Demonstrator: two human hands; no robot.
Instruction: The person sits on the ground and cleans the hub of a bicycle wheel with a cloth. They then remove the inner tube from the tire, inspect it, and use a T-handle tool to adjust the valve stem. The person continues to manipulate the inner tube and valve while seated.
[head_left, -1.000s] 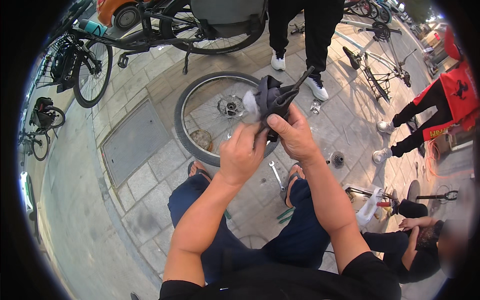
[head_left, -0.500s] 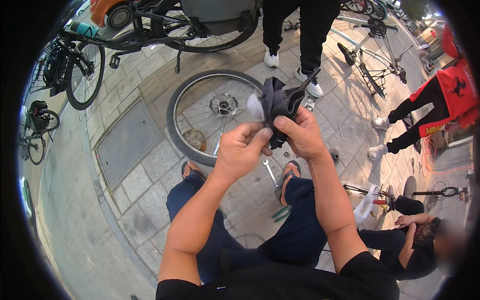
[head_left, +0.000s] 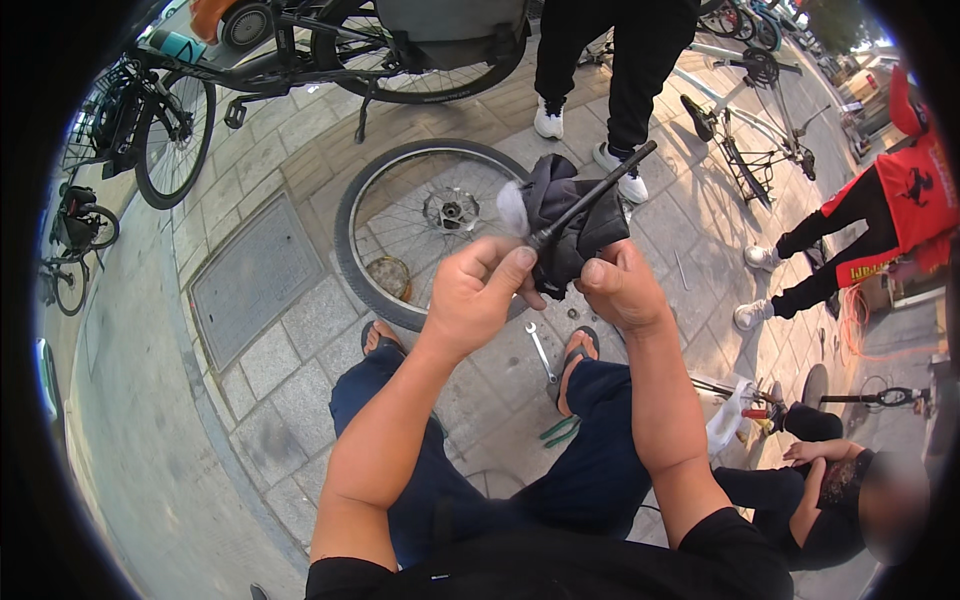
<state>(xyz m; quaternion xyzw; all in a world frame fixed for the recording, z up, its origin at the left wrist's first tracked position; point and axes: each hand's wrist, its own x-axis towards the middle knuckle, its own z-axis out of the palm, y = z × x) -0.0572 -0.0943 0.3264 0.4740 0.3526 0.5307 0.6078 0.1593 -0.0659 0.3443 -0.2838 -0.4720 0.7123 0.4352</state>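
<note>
From the head camera I see my left hand [head_left: 478, 290] pinching the near end of a thin black rod [head_left: 592, 196] between thumb and fingers. My right hand [head_left: 622, 290] is pressed shut on a dark rag [head_left: 575, 225] bunched around that rod, held up between both hands. Beyond, a bicycle wheel [head_left: 420, 215] lies flat on the paving; a wrench [head_left: 541, 350] lies between my feet.

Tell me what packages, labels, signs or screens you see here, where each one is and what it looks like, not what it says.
Red top with a dark print, worn by a person at the right edge.
Yellow printed band just below that top, small and blurred.
No packages or screens show.
Both hands, left hand and right hand, hold a plain black rod in a dark cloth, unlabelled.
</note>
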